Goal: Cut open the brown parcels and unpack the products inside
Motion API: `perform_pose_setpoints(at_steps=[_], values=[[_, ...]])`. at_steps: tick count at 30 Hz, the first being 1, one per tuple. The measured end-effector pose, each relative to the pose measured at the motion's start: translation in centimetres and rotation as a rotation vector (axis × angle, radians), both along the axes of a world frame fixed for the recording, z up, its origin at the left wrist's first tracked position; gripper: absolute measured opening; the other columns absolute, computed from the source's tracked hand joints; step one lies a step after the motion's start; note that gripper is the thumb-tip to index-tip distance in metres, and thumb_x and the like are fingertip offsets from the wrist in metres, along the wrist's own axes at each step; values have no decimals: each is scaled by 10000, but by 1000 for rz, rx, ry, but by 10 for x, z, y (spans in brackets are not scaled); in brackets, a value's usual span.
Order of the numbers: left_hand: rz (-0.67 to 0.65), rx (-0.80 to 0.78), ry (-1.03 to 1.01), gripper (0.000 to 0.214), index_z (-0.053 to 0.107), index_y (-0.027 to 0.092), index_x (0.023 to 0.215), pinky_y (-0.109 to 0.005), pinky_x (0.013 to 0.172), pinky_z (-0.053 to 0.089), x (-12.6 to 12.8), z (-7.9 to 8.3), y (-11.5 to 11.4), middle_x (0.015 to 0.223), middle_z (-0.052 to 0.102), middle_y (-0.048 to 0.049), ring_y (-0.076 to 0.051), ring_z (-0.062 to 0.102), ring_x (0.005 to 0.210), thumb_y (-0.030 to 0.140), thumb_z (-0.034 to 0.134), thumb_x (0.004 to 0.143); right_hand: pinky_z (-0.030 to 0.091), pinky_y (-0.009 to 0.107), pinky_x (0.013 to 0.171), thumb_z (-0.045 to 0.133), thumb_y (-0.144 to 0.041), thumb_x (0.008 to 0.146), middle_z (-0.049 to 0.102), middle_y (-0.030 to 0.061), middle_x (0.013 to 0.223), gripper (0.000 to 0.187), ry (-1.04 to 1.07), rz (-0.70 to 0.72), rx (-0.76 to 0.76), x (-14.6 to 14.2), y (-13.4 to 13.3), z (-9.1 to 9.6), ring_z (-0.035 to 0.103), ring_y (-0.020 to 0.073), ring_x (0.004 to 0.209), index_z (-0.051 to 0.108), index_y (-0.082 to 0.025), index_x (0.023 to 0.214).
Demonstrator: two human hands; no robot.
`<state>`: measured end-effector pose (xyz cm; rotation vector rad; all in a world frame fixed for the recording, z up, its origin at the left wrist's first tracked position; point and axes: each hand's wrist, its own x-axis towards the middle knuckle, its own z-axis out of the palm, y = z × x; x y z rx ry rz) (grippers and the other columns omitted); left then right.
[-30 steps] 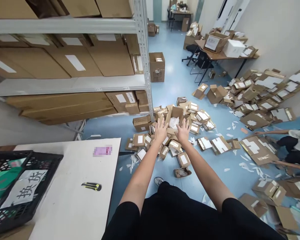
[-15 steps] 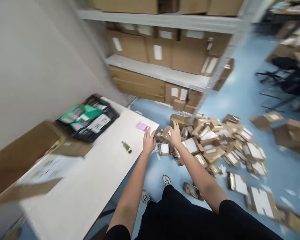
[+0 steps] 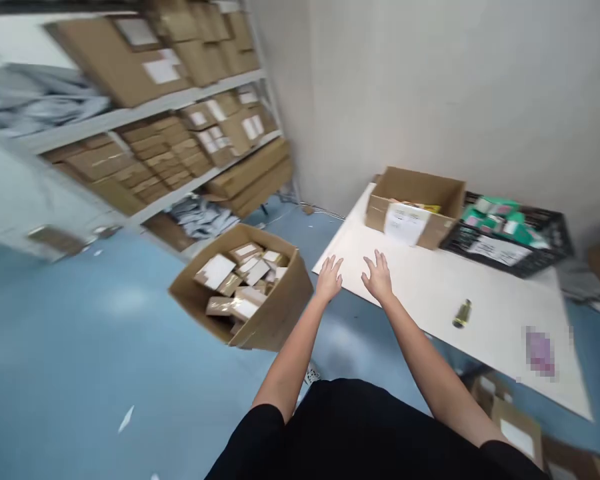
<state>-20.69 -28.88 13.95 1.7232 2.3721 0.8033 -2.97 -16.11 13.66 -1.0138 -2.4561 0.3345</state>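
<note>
My left hand (image 3: pixel 329 279) is stretched out with its fingers apart and nothing in it, near the left end of the white table (image 3: pixel 410 283). Beside it, my right hand (image 3: pixel 377 277) is spread over the table's front edge, also holding nothing. Behind the hands stands an open cardboard box (image 3: pixel 430 230) with a white sheet on its front and some packets inside. Right of that box is a black crate (image 3: pixel 510 257) with green and pink packs. A small yellow-green and black utility knife (image 3: pixel 462 313) lies on the tabletop, with a blurred-out pink item (image 3: pixel 541 352) farther right.
On the floor at left stands a large carton (image 3: pixel 285 313) filled with small labelled boxes. Metal shelving (image 3: pixel 165 103) with cardboard boxes and grey bags runs along the left. More cardboard boxes (image 3: pixel 517 427) sit below the table at right. Paper scraps (image 3: pixel 126 419) lie on the blue floor.
My view has swung left: the table now lies to the right, and the floor pile of small boxes has left view. Both hands have moved from the table's far end to its other end, still empty.
</note>
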Motion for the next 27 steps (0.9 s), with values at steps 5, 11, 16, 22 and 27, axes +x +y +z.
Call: perform_pose_setpoints(at_steps=[5,11,16,22,27], values=[[350,-12,-14,668,464,212,1612,-531,1299,357,-139,-13,-150,1687,444,-141,-313,400,1567,157,550,951,354,599,1251,653,-222,894,333,194,1720,604,-53,330,-19,-180,-100,-8,297,412,1592,608,-166,1493],[663,-56,-72,678,472,197,1601,-508,1282,378,-228,-34,-288,1665,467,-167,-315,424,1555,158,596,936,340,583,1265,648,-219,883,332,177,1727,620,-122,590,-35,-320,-195,-19,287,396,1597,605,-174,1500],[801,-78,-153,689,479,222,1596,-515,1274,387,-271,-56,-334,1686,444,-158,-318,424,1557,150,609,923,317,605,1273,659,-228,886,313,182,1739,609,-153,725,-37,-398,-225,-25,266,402,1603,611,-164,1489],[875,-119,-202,739,450,246,1610,-503,1270,392,-332,-87,-334,1701,416,-156,-317,391,1584,153,649,904,307,614,1269,677,-222,886,303,176,1749,647,-180,845,-81,-498,-220,-43,251,410,1613,580,-168,1523],[964,-235,-242,792,440,247,1613,-531,1254,399,-412,-116,-321,1738,346,-176,-373,386,1580,214,731,877,337,582,1261,649,-196,896,261,146,1774,649,-247,924,-144,-609,-211,-73,239,391,1621,571,-186,1540]])
